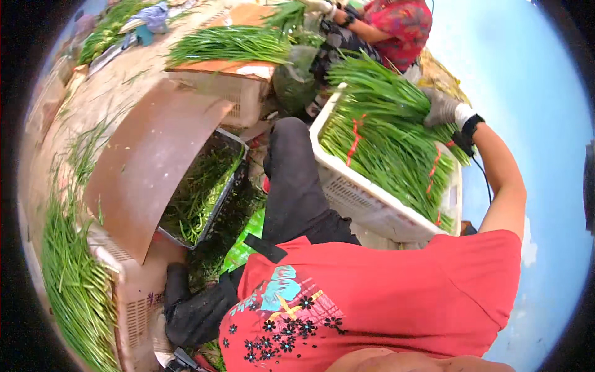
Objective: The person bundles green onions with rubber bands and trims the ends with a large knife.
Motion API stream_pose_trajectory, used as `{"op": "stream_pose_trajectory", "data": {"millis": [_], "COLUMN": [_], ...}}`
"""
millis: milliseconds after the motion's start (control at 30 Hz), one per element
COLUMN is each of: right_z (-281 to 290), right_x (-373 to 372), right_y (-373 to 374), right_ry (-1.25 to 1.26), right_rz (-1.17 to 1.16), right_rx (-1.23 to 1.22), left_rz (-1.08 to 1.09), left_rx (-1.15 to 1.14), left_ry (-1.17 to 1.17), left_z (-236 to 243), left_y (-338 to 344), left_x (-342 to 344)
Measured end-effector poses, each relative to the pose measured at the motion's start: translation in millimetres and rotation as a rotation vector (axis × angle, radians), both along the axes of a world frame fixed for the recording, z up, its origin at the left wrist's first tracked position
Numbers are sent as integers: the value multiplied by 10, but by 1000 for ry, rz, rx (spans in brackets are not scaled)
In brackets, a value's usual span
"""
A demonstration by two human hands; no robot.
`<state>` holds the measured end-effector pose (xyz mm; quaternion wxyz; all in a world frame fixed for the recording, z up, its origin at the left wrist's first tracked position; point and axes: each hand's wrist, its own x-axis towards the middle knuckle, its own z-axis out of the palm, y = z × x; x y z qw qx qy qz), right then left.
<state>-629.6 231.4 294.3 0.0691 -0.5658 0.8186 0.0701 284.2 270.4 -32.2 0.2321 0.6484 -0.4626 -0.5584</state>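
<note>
My right hand (441,106), in a grey glove with a dark wristband, is closed on a bundle of green garlic chives (396,93) at the top of a white plastic crate (372,208). Its fingertips sink among the leaves. More chive bundles (387,146) with red ties fill the crate. Low at the left, my left hand (161,335), also gloved, is beside a pale perforated crate (135,310); its fingers are hidden. Loose chives (68,266) are heaped along that crate's outer side.
A brown board (158,155) leans over a dark bin (214,208) of chive scraps. Farther off, chives (229,44) lie on a board-topped crate (217,93). A co-worker in a red patterned top (403,31) sits at the back. A blue surface (527,93) runs along the right.
</note>
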Motion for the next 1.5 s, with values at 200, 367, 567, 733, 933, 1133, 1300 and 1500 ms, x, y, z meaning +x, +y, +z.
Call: {"op": "stream_pose_trajectory", "data": {"millis": [200,367,567,733,933,1133,1300,1500], "right_z": [-1138,-2103,-2344,-2332,-2452,-2796,-3005,-2557], "right_x": [-643,-957,-1010,-847,-931,-1107,-1324,-1108], "right_y": [1176,1719,1769,1612,1649,1794,1637,1556], "right_ry": [146,-31,-96,-41,-147,-221,-89,294], "right_rz": [102,-371,-351,-349,-374,-154,-215,67], "right_rx": [224,512,470,455,554,398,724,832], "left_rz": [71,127,150,127,75,9,-28,-242], "left_rx": [128,257,396,464,548,384,284,33], "left_ry": [-38,-59,-60,-52,48,106,50,-411], "left_z": [-149,-137,-94,-84,44,155,1,35], "left_y": [3,-9,-241,-494,-724,-633,-480,-307], "left_x": [81,36,16,160,54,-319,-98,40]}}
